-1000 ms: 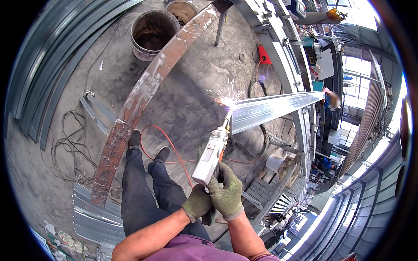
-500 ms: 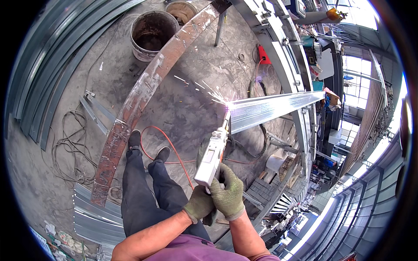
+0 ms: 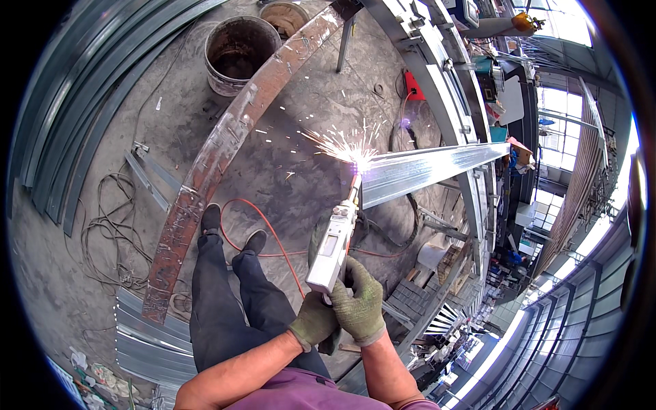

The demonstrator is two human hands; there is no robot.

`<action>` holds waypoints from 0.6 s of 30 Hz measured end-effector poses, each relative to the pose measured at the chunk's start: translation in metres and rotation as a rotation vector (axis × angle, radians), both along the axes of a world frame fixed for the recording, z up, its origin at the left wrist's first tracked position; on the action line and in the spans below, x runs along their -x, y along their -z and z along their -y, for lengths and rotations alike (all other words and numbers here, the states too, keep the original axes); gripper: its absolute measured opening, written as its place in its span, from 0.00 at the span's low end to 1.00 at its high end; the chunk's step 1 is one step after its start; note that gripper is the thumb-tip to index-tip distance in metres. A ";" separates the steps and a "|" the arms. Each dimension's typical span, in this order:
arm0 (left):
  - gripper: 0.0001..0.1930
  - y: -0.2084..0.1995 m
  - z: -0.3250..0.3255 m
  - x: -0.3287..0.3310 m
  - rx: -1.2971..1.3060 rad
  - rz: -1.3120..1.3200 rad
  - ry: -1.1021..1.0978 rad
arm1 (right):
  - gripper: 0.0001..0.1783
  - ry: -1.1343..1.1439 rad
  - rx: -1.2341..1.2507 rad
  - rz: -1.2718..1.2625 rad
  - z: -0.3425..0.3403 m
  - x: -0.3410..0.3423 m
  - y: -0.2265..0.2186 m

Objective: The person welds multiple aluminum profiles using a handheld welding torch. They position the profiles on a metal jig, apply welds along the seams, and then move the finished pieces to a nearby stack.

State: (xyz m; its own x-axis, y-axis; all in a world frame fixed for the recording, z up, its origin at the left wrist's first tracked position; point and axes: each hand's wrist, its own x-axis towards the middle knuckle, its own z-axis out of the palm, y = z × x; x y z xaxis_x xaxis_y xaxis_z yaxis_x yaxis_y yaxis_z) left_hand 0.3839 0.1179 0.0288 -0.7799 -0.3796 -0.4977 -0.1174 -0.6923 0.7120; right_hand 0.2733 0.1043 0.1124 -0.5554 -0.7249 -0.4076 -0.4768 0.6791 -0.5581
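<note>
Both my hands wear olive-green work gloves. My right hand (image 3: 359, 304) is closed around the rear grip of a white hand-held welding gun (image 3: 329, 249). Pressed against it, my left hand (image 3: 316, 320) is closed at the gun's back end, its fingertips partly hidden. The gun's narrow nozzle points away from me and meets the near-left end of a shiny metal beam (image 3: 410, 181). A bright violet-white glow with a fan of orange sparks (image 3: 345, 147) hides the contact point. The beam's far end reaches a steel frame at the right.
A rusty, spattered steel bar (image 3: 229, 137) crosses in front of my feet. Beyond it stands a dirty bucket (image 3: 239, 55). An orange hose (image 3: 270, 222) loops near my shoes. Long metal profiles (image 3: 75, 102) lie left, near tangled cables (image 3: 113, 232). The grey steel frame (image 3: 444, 89) curves along the right.
The sparks have grown into a wider, brighter fan, spreading up and to both sides of the nozzle tip. The gun and both hands have barely moved.
</note>
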 end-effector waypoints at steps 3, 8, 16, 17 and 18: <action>0.19 0.004 -0.006 0.000 0.077 0.005 0.011 | 0.26 -0.002 -0.003 -0.002 0.000 0.000 -0.001; 0.16 -0.004 0.005 -0.001 -0.105 0.047 0.072 | 0.26 0.009 -0.010 0.011 0.003 -0.002 -0.005; 0.16 -0.008 0.005 -0.002 -0.143 0.022 0.003 | 0.26 0.010 0.006 0.008 0.001 -0.003 -0.004; 0.16 -0.011 0.008 -0.003 -0.173 0.029 0.001 | 0.26 0.010 0.006 0.011 0.001 -0.002 -0.004; 0.16 -0.012 0.008 -0.003 -0.170 0.029 -0.017 | 0.26 0.007 0.009 0.008 0.001 -0.002 -0.004</action>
